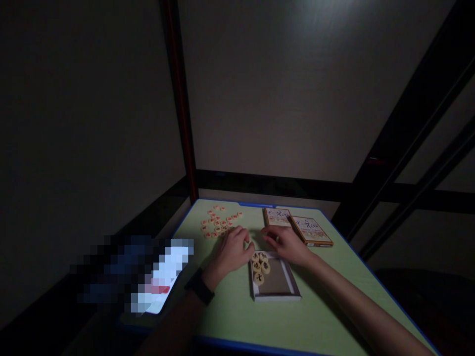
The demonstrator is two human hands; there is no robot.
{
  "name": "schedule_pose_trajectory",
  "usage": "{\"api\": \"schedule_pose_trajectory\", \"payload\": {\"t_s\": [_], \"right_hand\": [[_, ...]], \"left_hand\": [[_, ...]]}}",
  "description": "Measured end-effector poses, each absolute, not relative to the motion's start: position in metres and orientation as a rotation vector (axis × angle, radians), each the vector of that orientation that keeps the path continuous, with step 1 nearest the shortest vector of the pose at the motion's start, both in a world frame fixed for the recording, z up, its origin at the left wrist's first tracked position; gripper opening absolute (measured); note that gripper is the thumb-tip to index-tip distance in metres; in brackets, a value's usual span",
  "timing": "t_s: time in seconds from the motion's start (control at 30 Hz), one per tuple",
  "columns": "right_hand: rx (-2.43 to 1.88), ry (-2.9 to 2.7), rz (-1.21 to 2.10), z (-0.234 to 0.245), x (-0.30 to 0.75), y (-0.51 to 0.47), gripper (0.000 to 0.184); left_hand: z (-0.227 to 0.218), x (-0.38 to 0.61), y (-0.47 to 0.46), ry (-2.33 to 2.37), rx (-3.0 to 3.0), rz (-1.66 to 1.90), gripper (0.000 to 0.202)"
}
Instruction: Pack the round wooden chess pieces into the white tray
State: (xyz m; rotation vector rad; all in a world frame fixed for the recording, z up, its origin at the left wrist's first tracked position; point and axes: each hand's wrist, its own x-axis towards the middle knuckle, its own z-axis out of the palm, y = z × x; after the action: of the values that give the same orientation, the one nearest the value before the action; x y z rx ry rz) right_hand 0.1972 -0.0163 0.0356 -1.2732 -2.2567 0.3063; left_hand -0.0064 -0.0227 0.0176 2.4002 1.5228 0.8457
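Observation:
Above the table's middle, my left hand [235, 248] is loosely bent, its thumb apart from the fingers. A scattered group of round xiangqi pieces [217, 222], most with red characters, lies just beyond it. My right hand [287, 243] hovers over the far right corner of a shallow open box [277, 297], thumb and forefinger apart with nothing visible between them. Inside the box, several pieces with black characters [259, 278] are gathered along the left side. My left hand partly hides the near edge of the scattered group, and its palm is out of sight.
Two flat patterned boxes [312, 230] overlap at the table's far right. A lit screen [163, 287], partly pixelated, is at the left edge. The green table [230, 316] has a blue rim, with walls behind and to the left. The room is dim.

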Motion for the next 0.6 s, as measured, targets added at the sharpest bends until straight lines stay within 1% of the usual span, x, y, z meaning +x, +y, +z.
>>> {"api": "schedule_pose_trajectory", "payload": {"t_s": [0.1, 0.17, 0.23, 0.33, 0.43, 0.6], "right_hand": [[-1.213, -2.359, 0.271, 0.041, 0.183, 0.004, 0.022], [-1.159, -2.444, 0.254, 0.043, 0.168, 0.021, 0.023], [-1.104, -2.524, 0.253, 0.043, 0.150, 0.038, 0.024], [-0.966, -2.653, 0.284, 0.039, 0.119, 0.059, 0.027], [-0.887, -2.715, 0.303, 0.034, 0.093, 0.070, 0.027], [-0.940, -2.697, 0.193, 0.030, 0.088, 0.077, 0.033]], "left_hand": [[0.019, -0.008, -0.026, 1.527, 2.446, 0.925, 0.006], [0.018, -0.010, -0.028, 1.488, 2.523, 1.045, 0.009], [0.016, -0.011, -0.031, 1.368, 2.638, 1.223, 0.015], [0.012, -0.009, -0.036, 1.065, 2.797, 1.475, 0.023], [0.009, -0.002, -0.042, 0.886, 2.853, 1.558, 0.025], [0.007, 0.006, -0.046, 0.872, 2.782, 1.617, 0.027]]}}
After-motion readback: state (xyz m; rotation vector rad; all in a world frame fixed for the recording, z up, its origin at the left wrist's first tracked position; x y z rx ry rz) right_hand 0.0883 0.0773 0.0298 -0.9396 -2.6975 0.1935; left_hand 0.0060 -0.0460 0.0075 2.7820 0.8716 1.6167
